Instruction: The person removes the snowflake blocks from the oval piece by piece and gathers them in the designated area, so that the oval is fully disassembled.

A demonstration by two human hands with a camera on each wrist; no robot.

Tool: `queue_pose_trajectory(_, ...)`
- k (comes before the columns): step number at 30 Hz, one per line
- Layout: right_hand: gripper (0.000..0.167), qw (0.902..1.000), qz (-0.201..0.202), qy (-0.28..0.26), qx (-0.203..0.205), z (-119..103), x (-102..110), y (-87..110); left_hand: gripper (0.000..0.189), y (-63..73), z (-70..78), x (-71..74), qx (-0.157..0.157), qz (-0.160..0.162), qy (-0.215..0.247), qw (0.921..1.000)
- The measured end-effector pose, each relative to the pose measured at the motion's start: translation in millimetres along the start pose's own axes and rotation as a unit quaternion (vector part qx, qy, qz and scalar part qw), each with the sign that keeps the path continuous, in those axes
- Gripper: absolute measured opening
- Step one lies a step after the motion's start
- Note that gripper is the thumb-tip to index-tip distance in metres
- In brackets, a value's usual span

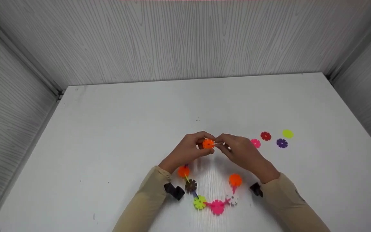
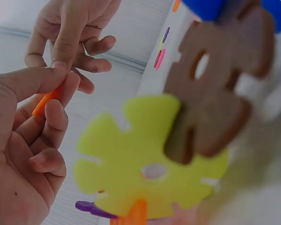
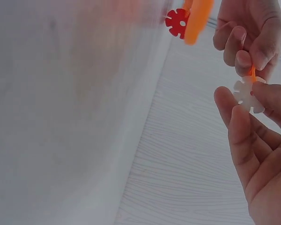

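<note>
My left hand (image 1: 188,148) pinches an orange notched disc (image 1: 208,143) between thumb and fingers, above the table. In the right wrist view, my right hand (image 3: 267,154) pinches a white notched disc (image 3: 245,97) by its edge, turned crosswise to the orange one. The two discs meet edge to edge between the fingertips. Below the hands lies a curved chain of interlocked discs, with a brown disc (image 1: 191,186), a yellow-green disc (image 1: 200,202), a pink disc (image 1: 217,207) and another orange disc (image 1: 235,180) at its right end. My left forearm overlaps the chain's upper left part.
Right of my right hand lie a loose pink disc (image 1: 255,143), a red disc (image 1: 266,136), a purple disc (image 1: 282,143) and a yellow disc (image 1: 288,133). Grey wood-grain panels (image 1: 185,42) wall in the white table (image 1: 124,129) at the back and sides.
</note>
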State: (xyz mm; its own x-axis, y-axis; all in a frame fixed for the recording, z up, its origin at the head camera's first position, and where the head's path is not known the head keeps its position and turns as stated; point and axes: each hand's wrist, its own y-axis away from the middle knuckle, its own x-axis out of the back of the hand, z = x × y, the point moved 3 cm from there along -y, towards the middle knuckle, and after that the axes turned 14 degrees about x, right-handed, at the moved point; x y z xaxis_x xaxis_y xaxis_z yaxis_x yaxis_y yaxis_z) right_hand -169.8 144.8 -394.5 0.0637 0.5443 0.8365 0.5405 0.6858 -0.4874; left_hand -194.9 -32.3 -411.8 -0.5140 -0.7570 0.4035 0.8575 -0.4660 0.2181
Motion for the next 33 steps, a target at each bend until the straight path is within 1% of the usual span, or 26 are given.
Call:
queue_pose_trajectory(3, 0.019, 0.9995, -0.002, -0.033, 0.002, 1, 2, 0.1, 0.028, -2.3, -2.5, 0.1, 0.012, -0.028, 0.035, 0.9989)
queue_pose_trajectory(5, 0.018, 0.9986, -0.007, -0.053, 0.002, 2, 3, 0.3, 0.026, -3.3, -3.5, 0.4, 0.016, -0.042, 0.049, 0.9978)
queue_pose_trajectory(10, 0.019, 0.9965, -0.001, -0.076, 0.035, 2, 5, 0.7, 0.022, -4.5, -2.6, 1.1, 0.013, -0.063, 0.070, 0.9955)
queue_pose_trajectory(15, 0.016, 0.9951, 0.006, -0.074, 0.064, -1, 9, 0.2, 0.020, -4.3, -0.3, 1.7, 0.022, -0.079, 0.093, 0.9923)
queue_pose_trajectory(20, 0.013, 0.9944, 0.020, -0.062, 0.084, -5, 12, -1.5, 0.022, -1.3, 3.2, 4.2, 0.015, -0.097, 0.120, 0.9879)
queue_pose_trajectory(23, 0.013, 0.9935, 0.030, -0.055, 0.095, -7, 12, -2.0, 0.023, 1.8, 4.5, 6.5, 0.018, -0.103, 0.131, 0.9858)
queue_pose_trajectory(26, 0.013, 0.9928, 0.037, -0.050, 0.103, -8, 12, -1.9, 0.022, 3.2, 5.4, 8.1, 0.020, -0.107, 0.131, 0.9854)
queue_pose_trajectory(33, 0.014, 0.9928, 0.039, -0.042, 0.105, -9, 15, -1.6, 0.023, 5.3, 9.5, 9.6, 0.014, -0.113, 0.125, 0.9855)
